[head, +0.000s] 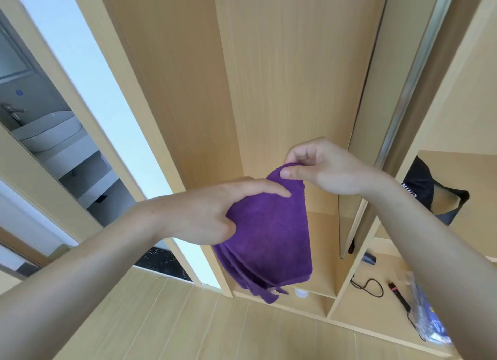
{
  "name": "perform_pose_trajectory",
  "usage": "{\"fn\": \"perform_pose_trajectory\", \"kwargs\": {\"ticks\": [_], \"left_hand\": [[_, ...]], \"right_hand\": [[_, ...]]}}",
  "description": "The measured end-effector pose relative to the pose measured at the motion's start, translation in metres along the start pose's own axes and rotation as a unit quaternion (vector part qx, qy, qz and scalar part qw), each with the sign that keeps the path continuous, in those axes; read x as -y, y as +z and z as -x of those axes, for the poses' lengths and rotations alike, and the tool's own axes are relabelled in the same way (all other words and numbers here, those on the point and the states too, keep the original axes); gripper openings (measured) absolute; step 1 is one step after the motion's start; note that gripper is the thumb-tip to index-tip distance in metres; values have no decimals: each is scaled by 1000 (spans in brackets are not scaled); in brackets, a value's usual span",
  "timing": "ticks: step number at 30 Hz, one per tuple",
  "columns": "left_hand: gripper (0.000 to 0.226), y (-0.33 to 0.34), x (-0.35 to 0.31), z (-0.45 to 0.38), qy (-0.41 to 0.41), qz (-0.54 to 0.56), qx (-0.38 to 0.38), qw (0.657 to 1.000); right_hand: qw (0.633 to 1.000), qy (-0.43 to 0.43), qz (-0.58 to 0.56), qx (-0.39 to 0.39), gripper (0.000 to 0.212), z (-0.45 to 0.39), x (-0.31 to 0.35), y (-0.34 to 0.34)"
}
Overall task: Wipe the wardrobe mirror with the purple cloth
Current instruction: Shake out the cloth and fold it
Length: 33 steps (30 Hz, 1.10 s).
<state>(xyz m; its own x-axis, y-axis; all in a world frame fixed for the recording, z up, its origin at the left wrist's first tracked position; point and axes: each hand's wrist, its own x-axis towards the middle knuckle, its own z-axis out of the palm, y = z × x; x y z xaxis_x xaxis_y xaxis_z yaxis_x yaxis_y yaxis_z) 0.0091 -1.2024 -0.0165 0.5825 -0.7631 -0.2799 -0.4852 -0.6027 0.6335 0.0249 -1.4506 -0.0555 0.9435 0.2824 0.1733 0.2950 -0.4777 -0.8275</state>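
Note:
The purple cloth (269, 230) hangs folded in several layers in front of the wooden wardrobe. My left hand (204, 214) grips its left side, thumb curled under and index finger lying along the front. My right hand (322, 168) pinches the cloth's top corner between thumb and fingers. The wardrobe's sliding door with a metal frame (398, 112) runs diagonally at the right. It is seen almost edge-on, and only a narrow reflective strip of the mirror (349, 222) shows behind my right forearm.
Open wardrobe shelves at lower right hold a black cable (368, 287), a black stick-like device (399, 296) and a plastic bag (427, 314). A black item (425, 190) sits in the compartment above them. At the left a doorway shows a white basin (48, 131).

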Motion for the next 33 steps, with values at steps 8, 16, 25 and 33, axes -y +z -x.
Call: {"fn": "perform_pose_trajectory", "kwargs": {"ticks": [8,16,25,33], "left_hand": [[93,-23,-15,-3,67,162,-33,984],[94,-50,12,-7,77,391,-114,910],[44,36,114,-47,-98,613,-240,746],[35,164,90,-54,-81,779,-184,593]], "right_hand": [[926,8,-365,98,90,17,-32,9],[920,120,-367,67,28,46,-62,72],[887,60,-456,35,20,39,6,63],[887,99,-450,6,14,43,-5,73]]}}
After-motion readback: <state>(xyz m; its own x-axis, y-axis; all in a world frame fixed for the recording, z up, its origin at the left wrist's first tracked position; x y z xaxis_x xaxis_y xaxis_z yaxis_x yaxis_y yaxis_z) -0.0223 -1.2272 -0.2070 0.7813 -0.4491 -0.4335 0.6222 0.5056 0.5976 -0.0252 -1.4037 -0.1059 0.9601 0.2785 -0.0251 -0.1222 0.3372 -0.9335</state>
